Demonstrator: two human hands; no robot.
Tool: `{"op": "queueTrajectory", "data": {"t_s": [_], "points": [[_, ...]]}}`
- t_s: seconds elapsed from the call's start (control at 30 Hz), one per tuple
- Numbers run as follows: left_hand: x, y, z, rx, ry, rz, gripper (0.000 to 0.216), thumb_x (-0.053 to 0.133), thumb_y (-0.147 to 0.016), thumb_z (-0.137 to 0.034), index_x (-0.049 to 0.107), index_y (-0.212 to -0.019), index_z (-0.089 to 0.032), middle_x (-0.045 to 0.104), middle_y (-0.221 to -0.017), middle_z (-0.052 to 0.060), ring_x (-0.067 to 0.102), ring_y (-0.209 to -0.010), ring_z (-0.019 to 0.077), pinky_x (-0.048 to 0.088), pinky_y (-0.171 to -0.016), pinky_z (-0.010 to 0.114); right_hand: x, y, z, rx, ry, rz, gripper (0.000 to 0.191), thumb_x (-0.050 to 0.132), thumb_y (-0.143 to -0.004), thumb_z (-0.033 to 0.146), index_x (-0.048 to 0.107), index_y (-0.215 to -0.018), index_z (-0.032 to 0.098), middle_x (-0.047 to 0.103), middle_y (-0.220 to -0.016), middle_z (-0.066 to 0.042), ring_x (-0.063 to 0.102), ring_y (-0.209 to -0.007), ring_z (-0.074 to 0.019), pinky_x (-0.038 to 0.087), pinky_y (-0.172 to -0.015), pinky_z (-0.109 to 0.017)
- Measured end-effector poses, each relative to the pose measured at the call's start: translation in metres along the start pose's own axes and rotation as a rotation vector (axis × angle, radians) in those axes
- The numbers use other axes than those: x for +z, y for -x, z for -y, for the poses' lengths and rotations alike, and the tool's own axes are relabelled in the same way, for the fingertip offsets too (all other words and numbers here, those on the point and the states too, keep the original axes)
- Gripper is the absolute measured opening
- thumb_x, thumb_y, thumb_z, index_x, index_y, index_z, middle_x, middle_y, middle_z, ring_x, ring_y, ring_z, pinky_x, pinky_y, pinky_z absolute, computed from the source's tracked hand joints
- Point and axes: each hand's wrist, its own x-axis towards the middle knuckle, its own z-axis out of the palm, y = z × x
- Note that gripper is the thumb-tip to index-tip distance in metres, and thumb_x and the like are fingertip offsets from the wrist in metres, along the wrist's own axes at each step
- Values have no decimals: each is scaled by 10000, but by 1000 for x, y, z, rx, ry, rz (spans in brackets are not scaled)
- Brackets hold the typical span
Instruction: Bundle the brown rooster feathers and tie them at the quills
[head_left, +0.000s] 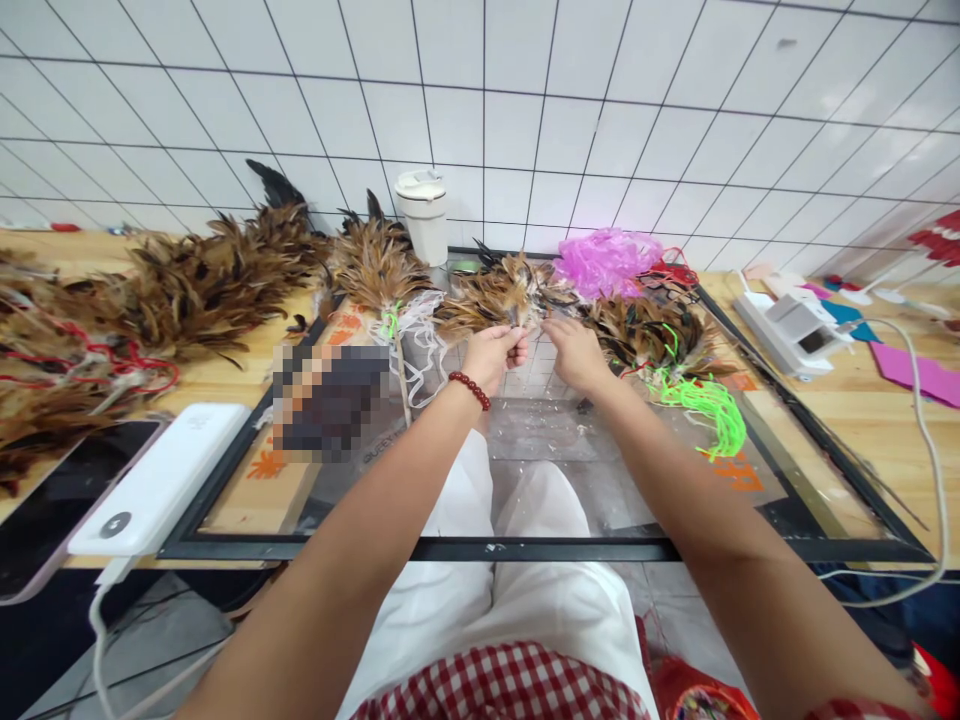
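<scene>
My left hand (496, 358), with a red bead bracelet (470, 390) at the wrist, pinches a brown feather (517, 303) at its lower end. Close by on the right, my right hand (574, 350) has its fingers drawn together at the edge of the same feather pile (480, 300); what lies between those fingertips is too small to make out. Both hands are above a black-framed glass panel (480, 548). Right of them lies another feather bunch (649, 328) with bright green string (709, 410). White cord (420, 335) lies left of the hands, beside a feather bunch (381, 262).
A white lidded cup (424, 215) stands against the tiled wall (517, 120). Pink plastic (609, 262) sits behind the feathers. To the left are a large feather heap (202, 285), a power bank (161, 480) and a phone (67, 500). A white charger (795, 325) with cable is at right.
</scene>
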Motion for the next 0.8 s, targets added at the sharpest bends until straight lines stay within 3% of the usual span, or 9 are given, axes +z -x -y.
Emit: {"op": "queueTrajectory", "data": {"t_s": [0.1,0.2,0.3,0.47,0.6,0.7,0.8], "points": [[-3,-5,0,42,92,-82,111,574,-830,-110,592,-720,-104,566,-568,-13,521,-487,39,426,-516,164,-8,1,-6,-73,106,159,456,461,-656,-12,718,-973,191,701,-1092,-77,603,-1063,-225,428,-948,-367],[-5,-8,0,66,123,-123,106,595,-820,-134,580,-717,-114,560,-574,-18,518,-490,38,423,-520,163,-13,0,-8,3,87,21,445,417,-710,10,724,-977,189,726,-961,-57,650,-943,-195,467,-881,-317],[-5,-9,1,75,145,-133,109,647,-784,-159,574,-715,-118,560,-576,-19,519,-493,40,430,-529,169,-15,1,-13,10,151,-72,548,398,-706,-7,663,-1138,203,677,-1116,-62,620,-1003,-202,464,-863,-325],[-5,-9,2,82,152,-134,100,654,-774,-160,575,-726,-121,569,-582,-19,520,-493,40,432,-530,171,-21,6,-18,-153,413,135,518,450,-766,22,626,-1196,251,591,-1266,-91,546,-1059,-259,399,-848,-391],[-4,-8,3,85,132,-143,84,639,-785,-156,581,-736,-118,566,-575,-20,521,-493,40,425,-518,166,-22,6,-10,-188,504,178,313,438,-855,109,680,-1031,203,632,-1132,-128,530,-996,-262,358,-795,-386],[-3,-7,3,68,89,-127,82,616,-803,-152,584,-736,-117,562,-568,-21,518,-492,38,416,-505,158,-23,3,-9,-147,395,100,217,451,-868,159,668,-858,169,635,-1042,-128,531,-955,-246,355,-790,-373],[-2,-7,3,61,61,-111,95,614,-806,-153,588,-722,-118,561,-566,-21,512,-483,40,410,-498,164,-28,-4,-13,-9,34,-115,146,475,-855,187,611,-806,169,630,-918,-92,549,-874,-210,390,-755,-340]]}}
